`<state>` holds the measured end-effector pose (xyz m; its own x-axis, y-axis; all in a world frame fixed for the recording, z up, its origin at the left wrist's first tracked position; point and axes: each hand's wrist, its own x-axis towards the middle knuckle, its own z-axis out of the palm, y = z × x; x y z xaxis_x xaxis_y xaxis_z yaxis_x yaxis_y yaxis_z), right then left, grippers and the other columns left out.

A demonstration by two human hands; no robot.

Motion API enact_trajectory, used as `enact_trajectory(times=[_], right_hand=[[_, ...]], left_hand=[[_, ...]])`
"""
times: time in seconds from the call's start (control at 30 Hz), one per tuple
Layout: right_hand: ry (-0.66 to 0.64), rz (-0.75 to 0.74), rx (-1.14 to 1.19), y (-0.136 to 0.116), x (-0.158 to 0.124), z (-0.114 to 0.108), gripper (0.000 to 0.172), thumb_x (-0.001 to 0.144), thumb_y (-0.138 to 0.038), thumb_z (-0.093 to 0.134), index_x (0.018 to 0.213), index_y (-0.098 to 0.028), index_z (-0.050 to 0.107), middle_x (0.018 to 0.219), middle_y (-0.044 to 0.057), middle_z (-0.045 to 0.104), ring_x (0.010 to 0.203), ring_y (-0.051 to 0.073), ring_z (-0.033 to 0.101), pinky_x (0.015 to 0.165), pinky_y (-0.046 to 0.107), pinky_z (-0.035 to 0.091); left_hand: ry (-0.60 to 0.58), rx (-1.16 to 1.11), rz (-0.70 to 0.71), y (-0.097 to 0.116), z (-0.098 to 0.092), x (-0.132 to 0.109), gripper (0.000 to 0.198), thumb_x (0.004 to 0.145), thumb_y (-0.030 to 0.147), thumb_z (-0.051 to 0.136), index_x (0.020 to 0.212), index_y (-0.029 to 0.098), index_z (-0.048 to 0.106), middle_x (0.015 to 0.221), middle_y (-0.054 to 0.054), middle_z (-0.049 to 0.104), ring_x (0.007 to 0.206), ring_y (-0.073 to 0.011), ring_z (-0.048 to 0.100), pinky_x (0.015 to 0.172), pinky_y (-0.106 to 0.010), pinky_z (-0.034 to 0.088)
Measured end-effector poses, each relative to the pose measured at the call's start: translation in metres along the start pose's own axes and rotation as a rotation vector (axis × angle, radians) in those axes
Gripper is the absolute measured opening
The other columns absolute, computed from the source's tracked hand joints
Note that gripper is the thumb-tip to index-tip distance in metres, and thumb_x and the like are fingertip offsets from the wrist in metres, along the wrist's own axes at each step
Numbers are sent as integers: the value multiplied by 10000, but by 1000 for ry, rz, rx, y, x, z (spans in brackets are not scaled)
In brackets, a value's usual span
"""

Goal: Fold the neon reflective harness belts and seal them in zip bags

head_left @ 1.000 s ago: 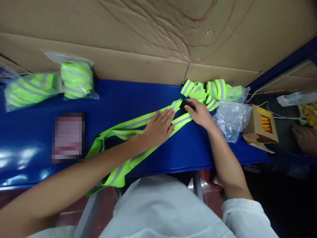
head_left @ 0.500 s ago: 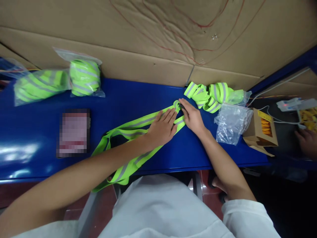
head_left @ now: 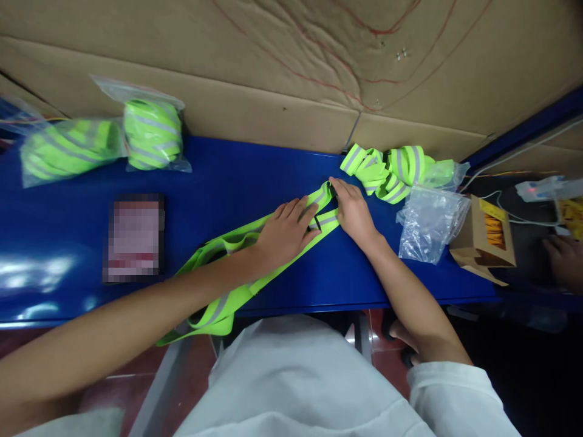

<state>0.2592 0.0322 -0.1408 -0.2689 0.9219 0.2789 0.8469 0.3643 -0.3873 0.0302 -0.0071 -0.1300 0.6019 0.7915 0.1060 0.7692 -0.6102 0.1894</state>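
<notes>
A neon-green reflective strap vest [head_left: 237, 243] lies stretched across the blue table [head_left: 228, 182], its lower end hanging over the near edge. My left hand [head_left: 286, 230] lies on the straps with fingers stretched out, pressing them flat. My right hand [head_left: 353, 209] grips the far end of the straps, fingers closed over the fold by a black buckle.
A pile of loose green straps [head_left: 392, 170] and empty clear bags [head_left: 428, 221] lie to the right, beside an open cardboard box [head_left: 487, 240]. Two bagged vests [head_left: 150, 133] [head_left: 68, 152] sit at the far left. Another person's hand [head_left: 565, 261] is at the right edge. Cardboard [head_left: 291, 60] backs the table.
My right hand slid left along the strap end, folding it toward my left hand. The left hand shifted slightly left, staying flat on the straps.
</notes>
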Motion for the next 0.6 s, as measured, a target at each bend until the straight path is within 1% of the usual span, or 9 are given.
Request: enact_trajectory(times=[0.07,0.17,0.27,0.33,0.37,0.43,0.5,0.53,0.6], right_hand=[[-15,-30,6,1,-1,-2,739,898,-20,358,1618,-147,460,1598,152,540,1482,310,493,1243,567,424],[-41,-92,-10,3,-1,-5,731,926,-30,341,1642,-149,421,1651,145,474,1517,301,448,1249,544,412],[-62,-102,-33,3,-1,-7,739,924,-14,335,1622,-220,464,1665,104,462,1504,302,458,1230,555,418],[-79,-104,-33,4,-1,-8,687,965,-43,330,1595,-255,503,1663,94,468,1498,300,467,1219,559,422],[-88,-114,-29,4,-1,-9,622,1010,-99,345,1587,-257,516,1662,103,466,1497,302,470,1217,555,422],[-105,-138,-21,3,-2,-10,513,1083,-303,418,1582,-249,529,1666,134,455,1498,324,468,1214,554,416],[-125,-138,-22,1,-3,-11,544,1090,-482,450,1579,-262,541,1680,138,439,1508,350,452,1214,572,399],[-131,-123,-19,0,-4,-12,546,1096,-518,421,1570,-281,553,1686,123,437,1515,354,442,1213,584,389],[-128,-74,13,-2,-4,-11,524,1126,-496,310,1516,-321,612,1678,84,460,1518,338,443,1214,592,377]], left_hand=[[-2,2,12,1,-2,-2,604,1116,454,360,1639,157,418,1686,-190,410,1521,-365,465,1239,-522,413],[1,11,19,3,-4,-6,597,1119,440,354,1631,142,426,1712,-200,357,1528,-377,455,1252,-528,403],[-33,-17,33,4,-5,-10,576,1123,393,355,1637,137,411,1724,-222,315,1582,-373,384,1280,-528,378],[-67,-47,56,4,-4,-13,564,1127,355,346,1653,157,381,1734,-225,289,1626,-363,304,1298,-539,356],[-81,-55,64,3,-4,-15,561,1127,349,345,1656,165,378,1740,-228,270,1639,-366,270,1304,-548,346],[-95,-51,70,4,-2,-18,568,1126,372,361,1655,166,386,1746,-241,241,1641,-393,242,1311,-568,328],[-94,-31,66,4,-1,-20,592,1121,412,381,1658,163,385,1743,-256,234,1636,-415,241,1316,-570,314],[-91,-21,63,5,0,-21,600,1119,428,387,1659,167,388,1741,-257,240,1635,-417,243,1318,-567,309],[-85,-5,55,7,-1,-23,607,1113,458,397,1655,182,403,1739,-249,252,1632,-414,257,1318,-564,310]])
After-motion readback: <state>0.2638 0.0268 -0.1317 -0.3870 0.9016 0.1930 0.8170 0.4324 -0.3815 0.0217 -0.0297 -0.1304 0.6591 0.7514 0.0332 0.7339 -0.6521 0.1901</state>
